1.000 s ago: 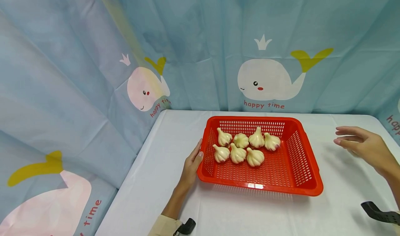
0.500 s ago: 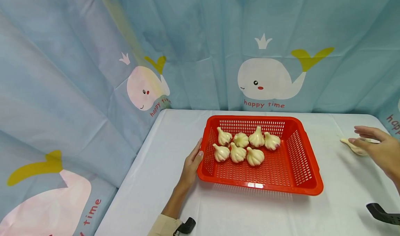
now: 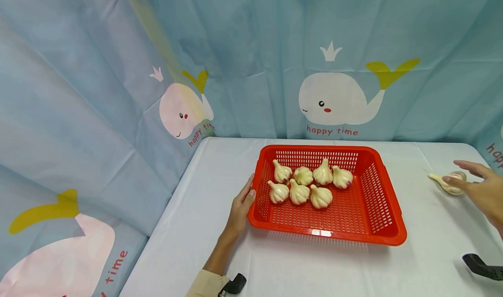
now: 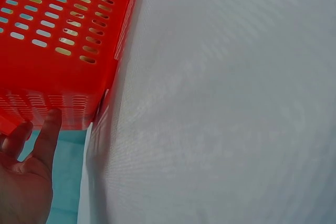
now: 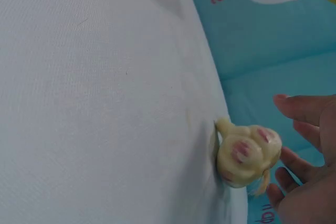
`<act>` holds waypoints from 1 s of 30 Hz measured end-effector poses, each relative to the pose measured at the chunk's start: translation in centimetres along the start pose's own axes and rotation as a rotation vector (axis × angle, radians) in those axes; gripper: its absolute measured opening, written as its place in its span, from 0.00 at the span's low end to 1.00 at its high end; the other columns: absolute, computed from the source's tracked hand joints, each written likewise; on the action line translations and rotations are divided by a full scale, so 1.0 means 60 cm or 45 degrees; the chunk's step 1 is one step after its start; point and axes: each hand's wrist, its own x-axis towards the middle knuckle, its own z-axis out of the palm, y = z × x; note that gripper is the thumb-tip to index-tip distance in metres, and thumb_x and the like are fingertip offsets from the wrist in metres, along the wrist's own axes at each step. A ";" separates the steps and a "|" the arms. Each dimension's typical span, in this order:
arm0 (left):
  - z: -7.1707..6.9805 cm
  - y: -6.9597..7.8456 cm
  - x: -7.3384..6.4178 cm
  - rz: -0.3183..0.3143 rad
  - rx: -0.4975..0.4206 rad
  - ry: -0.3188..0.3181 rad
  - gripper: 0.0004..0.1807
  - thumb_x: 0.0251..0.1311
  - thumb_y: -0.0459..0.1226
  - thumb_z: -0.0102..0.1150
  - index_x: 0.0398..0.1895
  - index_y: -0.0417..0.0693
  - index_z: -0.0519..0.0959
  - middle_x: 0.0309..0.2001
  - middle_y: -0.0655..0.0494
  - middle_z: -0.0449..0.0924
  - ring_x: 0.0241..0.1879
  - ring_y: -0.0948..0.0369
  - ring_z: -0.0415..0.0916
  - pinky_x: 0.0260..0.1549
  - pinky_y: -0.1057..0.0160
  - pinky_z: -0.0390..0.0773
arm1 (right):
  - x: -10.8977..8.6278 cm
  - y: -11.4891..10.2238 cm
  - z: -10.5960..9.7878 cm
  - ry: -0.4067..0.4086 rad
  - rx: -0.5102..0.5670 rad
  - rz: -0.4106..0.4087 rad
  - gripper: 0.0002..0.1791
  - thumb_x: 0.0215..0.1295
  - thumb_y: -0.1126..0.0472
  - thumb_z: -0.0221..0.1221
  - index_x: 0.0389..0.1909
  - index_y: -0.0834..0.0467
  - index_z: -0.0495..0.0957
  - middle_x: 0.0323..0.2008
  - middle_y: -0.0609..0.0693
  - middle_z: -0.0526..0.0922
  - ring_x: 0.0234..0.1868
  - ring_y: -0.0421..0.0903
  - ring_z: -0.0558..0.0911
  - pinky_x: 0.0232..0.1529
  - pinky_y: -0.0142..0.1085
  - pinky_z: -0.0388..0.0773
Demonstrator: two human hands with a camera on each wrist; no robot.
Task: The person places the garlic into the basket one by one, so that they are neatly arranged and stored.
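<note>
A red plastic basket [image 3: 310,222] holds several cream garlic bulbs [image 3: 299,192] with pinkish bases, lying in two rows toward its back left. My left hand [image 3: 239,209] rests against the basket's left side. In the left wrist view, straight fingers of that hand [image 4: 26,182] touch the basket's perforated outer wall. On the table at the far right lies one more garlic bulb [image 3: 440,183], its stem pointing left. My right hand [image 3: 483,192] hovers by this bulb, partly covering it. The right wrist view has the garlic bulb [image 5: 247,153] beside my spread fingers, which do not grip it.
The table has a white cloth [image 3: 314,271]. A blue curtain [image 3: 243,61] with printed whales hangs behind it and along the left. Each wrist carries a black camera mount, as on the right wrist mount [image 3: 481,267].
My right hand has moved to the right and let go of the garlic bulb, which came into view on the table. The left hand and the basket have stayed put.
</note>
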 end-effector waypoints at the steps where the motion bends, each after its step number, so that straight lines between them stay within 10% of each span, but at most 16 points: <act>1: 0.000 0.000 0.000 -0.001 0.001 0.000 0.30 0.84 0.46 0.44 0.85 0.60 0.58 0.83 0.64 0.58 0.81 0.64 0.55 0.74 0.69 0.62 | 0.002 0.004 0.000 -0.008 -0.002 0.013 0.47 0.80 0.44 0.58 0.84 0.63 0.48 0.82 0.74 0.37 0.79 0.81 0.43 0.73 0.78 0.45; 15: 0.000 0.004 0.000 -0.015 -0.009 -0.007 0.31 0.84 0.46 0.44 0.86 0.56 0.57 0.83 0.64 0.57 0.82 0.62 0.55 0.74 0.69 0.63 | 0.022 0.034 0.013 -0.069 -0.054 0.007 0.48 0.78 0.45 0.59 0.83 0.68 0.47 0.79 0.79 0.46 0.71 0.78 0.54 0.72 0.71 0.57; 23: 0.000 0.001 0.000 -0.017 -0.018 -0.005 0.31 0.84 0.46 0.44 0.86 0.57 0.58 0.83 0.65 0.58 0.81 0.64 0.56 0.74 0.69 0.64 | 0.015 0.030 0.011 -0.033 -0.166 -0.016 0.44 0.77 0.50 0.62 0.78 0.73 0.55 0.71 0.80 0.59 0.55 0.68 0.66 0.44 0.32 0.66; 30: 0.000 0.001 0.001 -0.017 -0.015 0.001 0.30 0.84 0.46 0.44 0.85 0.60 0.58 0.82 0.66 0.58 0.81 0.65 0.56 0.75 0.69 0.62 | 0.018 0.026 0.005 -0.051 -0.148 -0.025 0.45 0.74 0.51 0.64 0.76 0.76 0.54 0.65 0.82 0.61 0.50 0.67 0.67 0.32 0.28 0.61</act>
